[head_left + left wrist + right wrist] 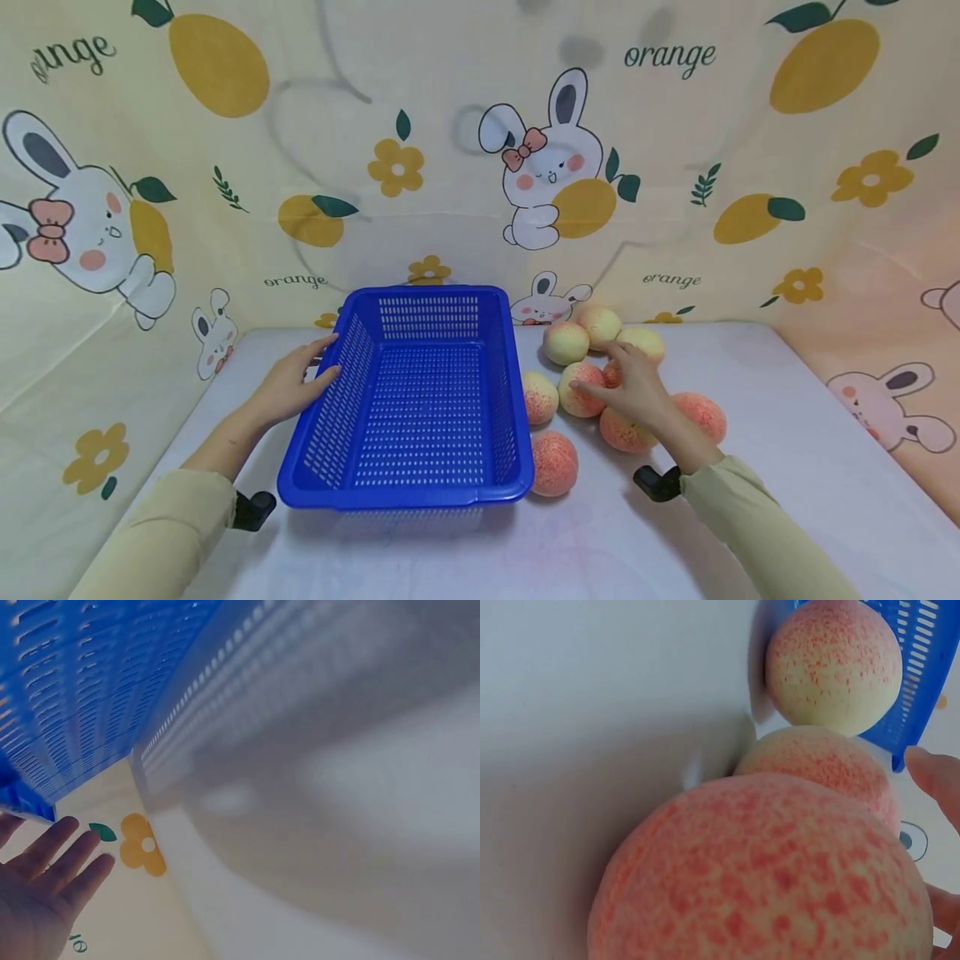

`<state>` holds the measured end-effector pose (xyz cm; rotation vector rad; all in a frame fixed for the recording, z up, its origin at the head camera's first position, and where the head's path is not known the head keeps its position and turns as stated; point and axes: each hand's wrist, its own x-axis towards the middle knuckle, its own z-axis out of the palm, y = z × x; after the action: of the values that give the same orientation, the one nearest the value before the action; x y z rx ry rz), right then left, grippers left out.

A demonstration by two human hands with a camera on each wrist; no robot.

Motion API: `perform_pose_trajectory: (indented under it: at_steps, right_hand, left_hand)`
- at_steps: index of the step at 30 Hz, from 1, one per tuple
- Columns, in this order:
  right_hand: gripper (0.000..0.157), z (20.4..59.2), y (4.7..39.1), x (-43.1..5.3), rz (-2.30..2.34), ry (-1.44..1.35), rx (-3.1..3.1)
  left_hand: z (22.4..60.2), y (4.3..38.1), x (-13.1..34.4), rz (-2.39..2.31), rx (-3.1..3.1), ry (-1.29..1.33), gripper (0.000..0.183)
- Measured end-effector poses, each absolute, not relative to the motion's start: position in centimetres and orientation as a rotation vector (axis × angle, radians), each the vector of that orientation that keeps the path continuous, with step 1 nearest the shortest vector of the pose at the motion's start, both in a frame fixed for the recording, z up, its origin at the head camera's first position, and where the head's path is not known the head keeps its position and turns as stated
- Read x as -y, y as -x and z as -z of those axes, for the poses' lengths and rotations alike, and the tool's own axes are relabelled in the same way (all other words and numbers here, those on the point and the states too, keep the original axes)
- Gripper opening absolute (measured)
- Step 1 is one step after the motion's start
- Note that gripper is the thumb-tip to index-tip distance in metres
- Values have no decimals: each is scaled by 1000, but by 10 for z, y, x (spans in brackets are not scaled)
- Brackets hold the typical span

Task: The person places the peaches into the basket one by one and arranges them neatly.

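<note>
My left hand (288, 385) is at the left side of a blue plastic basket (405, 497), thumb and fingertips right at its rim. In the left wrist view the fingers of the left hand (49, 889) are extended and spread beside the basket's slotted wall (97, 697). My right hand (636, 385) reaches over a group of peaches, thumb and fingers apart. Its thumb overlaps a pink-yellow peach (576, 404), and a redder peach (612, 375) shows between thumb and fingers. Below the palm lies another peach (624, 432), which looks large in the right wrist view.
Single peaches lie beside the basket's right wall, one near its front corner (555, 463) and one behind that (540, 398). Paler peaches (566, 343) sit at the back, and a red one (703, 417) lies right of the wrist. A printed cloth backdrop (435, 75) rises behind the white table (780, 492).
</note>
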<state>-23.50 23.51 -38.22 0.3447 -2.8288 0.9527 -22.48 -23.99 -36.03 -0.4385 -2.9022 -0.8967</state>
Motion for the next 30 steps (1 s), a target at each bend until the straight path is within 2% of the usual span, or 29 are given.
perform_pose_trajectory:
  at_steps: [7,15,30]
  right_hand:
    - [75,383,234,-230,-885,-348,2889]
    - [72,385,234,-229,-819,-465,2879]
    - [76,390,236,-229,-765,-463,2892]
  left_hand:
    - [363,224,239,1121,2887,413,57]
    - [366,222,240,1247,2886,353,58]
    - [370,223,237,1317,2881,321,58]
